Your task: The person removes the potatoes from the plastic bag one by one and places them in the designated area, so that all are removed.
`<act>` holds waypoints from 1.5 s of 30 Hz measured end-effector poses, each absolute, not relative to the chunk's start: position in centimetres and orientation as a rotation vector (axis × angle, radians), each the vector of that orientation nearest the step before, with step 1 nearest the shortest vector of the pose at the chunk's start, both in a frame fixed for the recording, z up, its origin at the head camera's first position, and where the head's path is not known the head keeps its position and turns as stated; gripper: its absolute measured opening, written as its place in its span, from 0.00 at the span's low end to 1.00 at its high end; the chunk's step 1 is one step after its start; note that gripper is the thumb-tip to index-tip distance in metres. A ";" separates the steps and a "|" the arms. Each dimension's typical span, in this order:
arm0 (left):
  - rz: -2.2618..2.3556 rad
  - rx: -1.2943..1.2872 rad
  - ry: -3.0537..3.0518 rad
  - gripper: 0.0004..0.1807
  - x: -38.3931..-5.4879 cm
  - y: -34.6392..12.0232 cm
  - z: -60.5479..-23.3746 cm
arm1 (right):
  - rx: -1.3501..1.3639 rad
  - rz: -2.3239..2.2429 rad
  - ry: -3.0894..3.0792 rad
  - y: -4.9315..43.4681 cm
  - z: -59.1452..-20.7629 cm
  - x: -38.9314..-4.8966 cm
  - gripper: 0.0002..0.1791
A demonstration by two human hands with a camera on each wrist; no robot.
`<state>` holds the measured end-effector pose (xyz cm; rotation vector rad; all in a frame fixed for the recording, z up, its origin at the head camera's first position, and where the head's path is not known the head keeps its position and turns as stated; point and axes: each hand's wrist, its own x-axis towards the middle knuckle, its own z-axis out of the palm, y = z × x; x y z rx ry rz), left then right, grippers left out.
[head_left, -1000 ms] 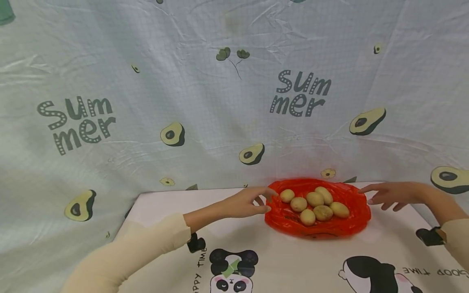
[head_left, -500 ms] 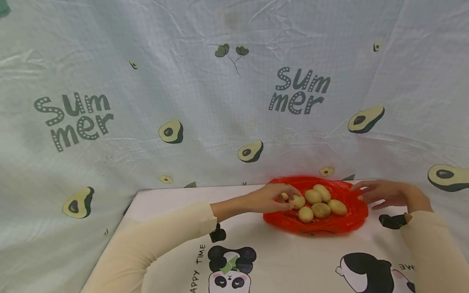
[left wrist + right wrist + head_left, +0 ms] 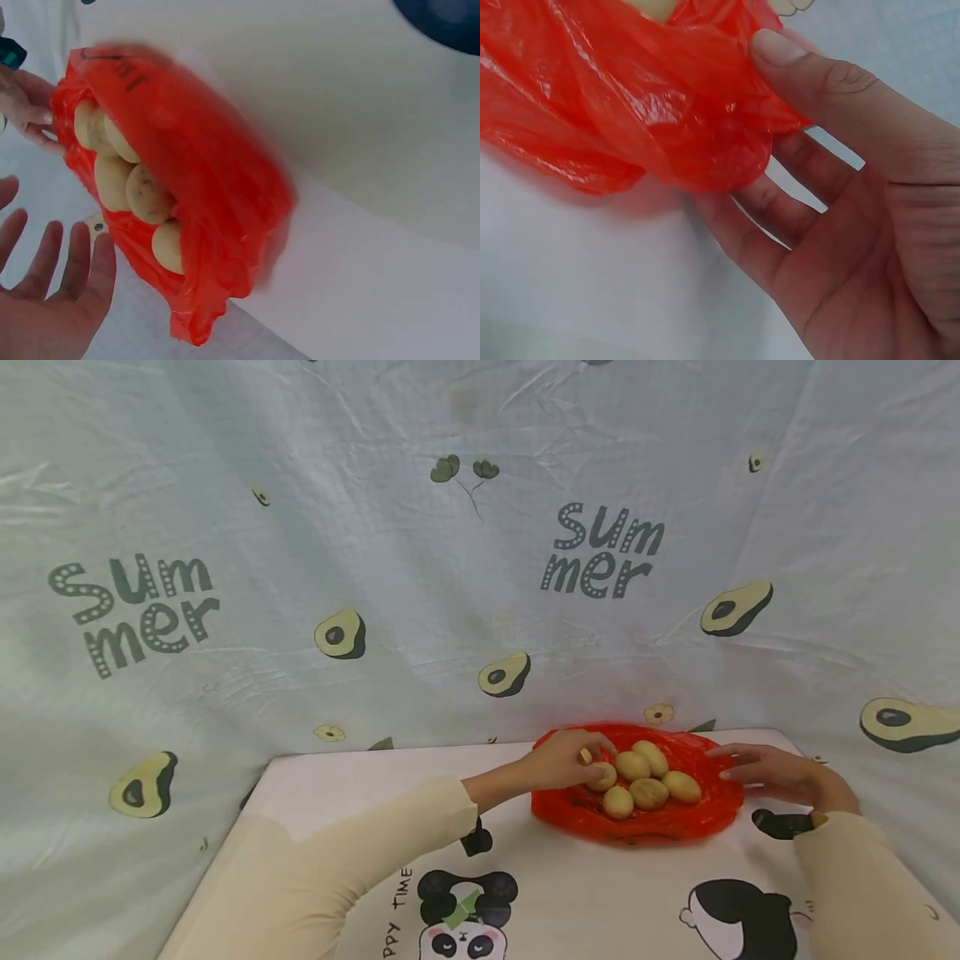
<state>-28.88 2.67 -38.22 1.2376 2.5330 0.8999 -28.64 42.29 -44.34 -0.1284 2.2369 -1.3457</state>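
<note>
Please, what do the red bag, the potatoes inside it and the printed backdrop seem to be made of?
Red bag: most likely thin, glossy plastic film; it crinkles and catches bright highlights.
Potatoes: apparently real, with fairly smooth, matt skin; one shows dark specks.
Printed backdrop: fabric or soft plastic sheeting with a faint sheen; it hangs in creases, but I cannot tell which.

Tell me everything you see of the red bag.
The red bag looks like thin, shiny, crumpled plastic with dark printing. It lies open on the white table, its rim spread around several potatoes. The left hand is over its left side; the right hand touches its right edge.
</note>
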 end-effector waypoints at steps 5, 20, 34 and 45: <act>0.785 1.191 2.504 0.18 -30.0 4.0 -38.4 | -0.100 -1.350 2.202 41.8 -44.6 -29.0 0.37; 0.411 1.165 2.342 0.24 -34.3 6.0 -39.1 | 0.033 -1.343 2.189 40.8 -45.1 -29.3 0.43; 0.333 1.491 2.100 0.21 -35.2 7.8 -42.1 | 0.106 -1.369 2.206 40.8 -45.8 -28.7 0.46; 0.138 1.420 2.207 0.24 -33.9 9.0 -43.3 | 0.124 -1.339 2.191 40.6 -45.3 -28.8 0.46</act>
